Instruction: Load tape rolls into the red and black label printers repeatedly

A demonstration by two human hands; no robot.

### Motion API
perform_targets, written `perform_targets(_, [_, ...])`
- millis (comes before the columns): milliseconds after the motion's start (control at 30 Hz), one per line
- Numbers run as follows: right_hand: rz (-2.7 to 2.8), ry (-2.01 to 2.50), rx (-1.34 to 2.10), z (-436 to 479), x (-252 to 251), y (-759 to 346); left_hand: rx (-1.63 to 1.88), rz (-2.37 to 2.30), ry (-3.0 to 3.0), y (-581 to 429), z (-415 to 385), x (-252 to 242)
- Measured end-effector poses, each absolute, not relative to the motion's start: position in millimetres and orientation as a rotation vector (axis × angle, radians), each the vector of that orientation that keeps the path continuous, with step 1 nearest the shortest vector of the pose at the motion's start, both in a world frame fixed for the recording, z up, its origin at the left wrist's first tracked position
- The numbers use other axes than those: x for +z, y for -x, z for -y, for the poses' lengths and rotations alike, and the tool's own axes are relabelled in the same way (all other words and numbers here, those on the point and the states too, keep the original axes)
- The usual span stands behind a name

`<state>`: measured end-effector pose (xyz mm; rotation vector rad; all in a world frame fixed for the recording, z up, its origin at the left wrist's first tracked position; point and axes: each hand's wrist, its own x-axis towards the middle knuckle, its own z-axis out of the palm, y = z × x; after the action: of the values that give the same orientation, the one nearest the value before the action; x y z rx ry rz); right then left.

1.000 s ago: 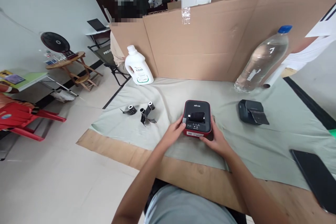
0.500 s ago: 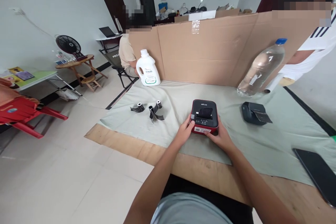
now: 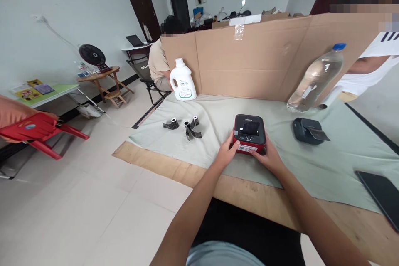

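Observation:
A small black and red label printer [image 3: 249,129] sits on the cloth-covered table in front of me, a dark strip showing at the slot in its top. My left hand [image 3: 228,149] grips its left side, thumb on the front edge. On the right side my right hand [image 3: 269,156] holds it too, thumb against the white label on its front. Left of the printer lie small rolls with dark paper: one roll [image 3: 171,124] by itself, and two more [image 3: 191,126] close together. Further right stands a dark grey printer [image 3: 309,131] with a strip hanging out.
Behind the table rises a cardboard screen [image 3: 249,62]. A white detergent bottle [image 3: 183,81] and a large clear bottle [image 3: 318,77] stand before it. A black phone-like slab [image 3: 378,195] lies at the right edge. One person sits behind on the left, another is at the right.
The view has shifted slightly, so everything appears further right. Both hands keep their hold on the red and black printer, which stays in about the same place on the table.

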<state>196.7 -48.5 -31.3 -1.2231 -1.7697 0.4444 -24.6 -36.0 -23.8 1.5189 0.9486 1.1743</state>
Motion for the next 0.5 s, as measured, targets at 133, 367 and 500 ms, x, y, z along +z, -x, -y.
perform_targets(133, [1.766, 1.222, 0.473, 47, -36, -199, 1.185, -0.943, -1.533, 25, 37, -22])
perform_targets(367, [1.754, 1.230, 0.445, 46, -38, -201, 1.245, -0.997, -1.491, 19, 35, -19])
perform_targets(500, [1.749, 1.265, 0.435, 49, -40, -205, 1.243, -1.007, -1.478, 14, 34, -13])
